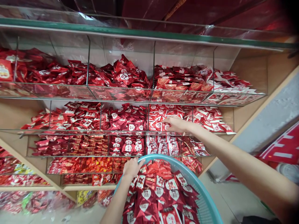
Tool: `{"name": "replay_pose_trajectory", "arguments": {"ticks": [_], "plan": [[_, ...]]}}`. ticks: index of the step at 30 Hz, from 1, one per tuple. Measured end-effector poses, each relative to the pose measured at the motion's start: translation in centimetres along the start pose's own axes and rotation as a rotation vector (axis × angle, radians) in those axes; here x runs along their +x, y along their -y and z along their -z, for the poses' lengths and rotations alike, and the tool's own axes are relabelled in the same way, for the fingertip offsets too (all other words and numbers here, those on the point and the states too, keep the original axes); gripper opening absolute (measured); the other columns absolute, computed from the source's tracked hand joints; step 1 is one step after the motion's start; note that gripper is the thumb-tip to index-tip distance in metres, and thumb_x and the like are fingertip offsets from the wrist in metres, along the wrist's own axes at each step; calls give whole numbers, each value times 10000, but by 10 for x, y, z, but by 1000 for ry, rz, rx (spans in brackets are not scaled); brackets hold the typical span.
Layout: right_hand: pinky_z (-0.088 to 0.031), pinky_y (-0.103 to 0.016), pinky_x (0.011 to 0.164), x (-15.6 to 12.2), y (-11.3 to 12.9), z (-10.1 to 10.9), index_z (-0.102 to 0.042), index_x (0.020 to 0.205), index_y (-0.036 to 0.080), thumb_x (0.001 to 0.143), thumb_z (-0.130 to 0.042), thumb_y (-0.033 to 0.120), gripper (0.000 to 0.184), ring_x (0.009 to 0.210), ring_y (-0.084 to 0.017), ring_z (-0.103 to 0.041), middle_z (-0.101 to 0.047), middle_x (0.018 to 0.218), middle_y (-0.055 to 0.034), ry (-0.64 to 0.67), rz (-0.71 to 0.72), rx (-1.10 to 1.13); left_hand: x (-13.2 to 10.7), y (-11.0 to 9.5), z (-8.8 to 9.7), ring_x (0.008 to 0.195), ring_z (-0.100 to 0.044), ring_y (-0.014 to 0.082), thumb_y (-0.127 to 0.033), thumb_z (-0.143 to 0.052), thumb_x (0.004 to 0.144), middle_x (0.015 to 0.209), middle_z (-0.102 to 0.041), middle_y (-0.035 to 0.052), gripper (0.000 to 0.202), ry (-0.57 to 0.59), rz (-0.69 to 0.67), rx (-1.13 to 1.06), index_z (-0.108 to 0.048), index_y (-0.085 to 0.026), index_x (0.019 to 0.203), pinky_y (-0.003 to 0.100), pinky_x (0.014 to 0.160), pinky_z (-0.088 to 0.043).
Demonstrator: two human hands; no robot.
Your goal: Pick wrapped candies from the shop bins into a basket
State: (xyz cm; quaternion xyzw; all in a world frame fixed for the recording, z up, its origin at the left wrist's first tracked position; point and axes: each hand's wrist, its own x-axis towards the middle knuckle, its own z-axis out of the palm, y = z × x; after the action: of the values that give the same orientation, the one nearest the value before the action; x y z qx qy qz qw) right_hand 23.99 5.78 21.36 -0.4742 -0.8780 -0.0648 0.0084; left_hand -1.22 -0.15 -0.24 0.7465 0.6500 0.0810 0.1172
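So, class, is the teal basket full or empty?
The basket is not empty: red packets lie heaped inside, hiding its bottom. Whether it is full, cannot tell; its near side is out of frame.

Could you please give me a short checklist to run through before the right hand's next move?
1. Left hand on the rim of the teal basket: ok, thumb over the edge.
2. Right hand at the red-and-white packets on the shelf: ok, fingertips at them.
3. Right hand's grip on a packet: cannot tell, fingertips unclear.
4. Heart-marked packets inside the basket: ok where visible.
5. Basket supported underneath: cannot tell, base out of view.
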Motion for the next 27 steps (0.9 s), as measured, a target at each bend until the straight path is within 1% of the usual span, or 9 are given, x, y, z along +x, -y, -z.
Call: {"name": "replay_pose_trajectory", "arguments": {"ticks": [6, 9, 12, 15, 18, 20, 21, 23, 27], "plan": [[-377, -266, 687, -4, 0, 5, -592, 797, 164, 725, -559, 254, 120, 767, -176, -516, -590, 830, -57, -18, 33, 34, 1, 1, -2, 798, -634, 282, -641, -164, 788, 827, -675, 129, 649, -21, -8, 16, -605, -181, 913, 367, 677, -456], [-366, -250, 649, -7, 2, 5, -565, 740, 165, 759, -533, 281, 122, 698, -148, -492, -572, 768, -40, -57, 35, 71, 0, 1, -1, 808, -632, 278, -638, -161, 790, 834, -674, 132, 650, -13, -6, 4, -606, -179, 909, 363, 685, -452], [-343, -240, 584, -10, 4, 6, -541, 687, 165, 767, -527, 331, 184, 606, -120, -455, -547, 675, -14, -153, -17, 176, -1, -1, 1, 826, -630, 270, -651, -171, 782, 848, -670, 142, 671, 9, 3, -4, -607, -163, 930, 343, 701, -447], [-319, -238, 527, -19, 11, 11, -531, 691, 168, 753, -535, 423, 262, 542, -106, -416, -508, 594, 15, -308, -118, 377, -2, -1, 2, 829, -629, 273, -656, -162, 778, 844, -671, 135, 686, 7, 4, 7, -611, -159, 922, 341, 705, -448], [-344, -242, 545, -39, 29, 16, -543, 766, 169, 732, -557, 467, 300, 570, -106, -446, -540, 644, 19, -466, -182, 745, -2, -2, 2, 827, -628, 287, -667, -152, 771, 847, -673, 132, 696, -6, -4, 23, -613, -166, 914, 359, 693, -454], [-373, -247, 582, -58, 48, 13, -545, 800, 173, 723, -583, 450, 290, 612, -104, -475, -563, 707, 12, -499, -220, 1031, -1, -3, 2, 822, -628, 292, -677, -150, 763, 848, -672, 139, 711, 0, -1, 29, -611, -162, 929, 366, 685, -457], [-385, -248, 596, -69, 58, 9, -546, 812, 176, 721, -597, 435, 279, 629, -103, -485, -567, 731, 9, -482, -247, 1168, -1, -3, 1, 819, -629, 291, -679, -146, 762, 847, -672, 143, 716, 2, 3, 30, -610, -161, 937, 368, 685, -457], [-403, -248, 606, -90, 79, -6, -548, 832, 183, 722, -615, 400, 253, 643, -102, -496, -567, 754, 5, -381, -312, 1409, 0, -3, 0, 816, -630, 286, -677, -139, 763, 844, -671, 146, 718, 12, 8, 27, -608, -164, 942, 369, 687, -458], [-421, -229, 603, -127, 116, -53, -559, 846, 197, 751, -607, 350, 186, 619, -84, -497, -558, 735, 19, -133, -442, 1793, 0, -4, 0, 833, -626, 286, -685, -135, 758, 857, -668, 142, 719, 16, 11, 21, -611, -174, 926, 374, 697, -458]]}}
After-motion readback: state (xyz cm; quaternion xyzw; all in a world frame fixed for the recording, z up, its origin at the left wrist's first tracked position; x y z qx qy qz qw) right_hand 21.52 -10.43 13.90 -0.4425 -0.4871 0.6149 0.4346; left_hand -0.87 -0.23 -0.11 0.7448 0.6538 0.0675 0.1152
